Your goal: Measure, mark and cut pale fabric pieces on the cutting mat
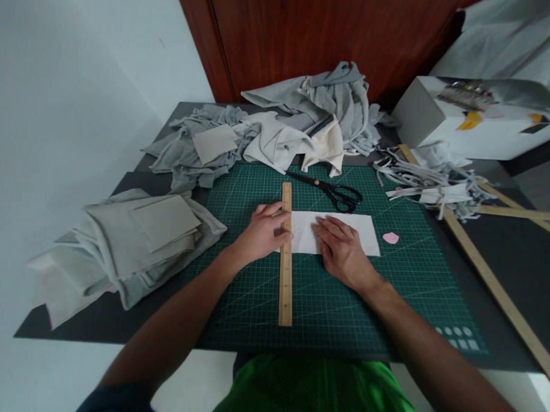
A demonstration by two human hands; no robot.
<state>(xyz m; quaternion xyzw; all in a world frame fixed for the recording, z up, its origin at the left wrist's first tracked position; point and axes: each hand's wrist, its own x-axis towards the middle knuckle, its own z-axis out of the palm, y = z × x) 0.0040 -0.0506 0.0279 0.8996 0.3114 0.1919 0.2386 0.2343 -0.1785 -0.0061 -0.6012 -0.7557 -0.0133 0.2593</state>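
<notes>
A white fabric strip point(368, 233) lies crosswise on the green cutting mat point(335, 304). Over its left end a wooden ruler point(286, 284) runs front to back. My left hand point(265, 231) rests on the ruler, its fingers apart across the wood and the thumb near the fabric. My right hand point(341, 245) lies on the strip, fingers stretched out and palm down. Black scissors point(334, 189) sit just behind the strip, handles to the right. A small pink piece point(390, 237) is right of the strip.
Folded grey fabric point(115, 242) is stacked at the left, and crumpled cloth point(337, 100) is heaped along the back. At the right are fabric scraps point(456, 191), long wooden rulers point(493, 280) and a white box point(440, 118). The table's front edge is near my body.
</notes>
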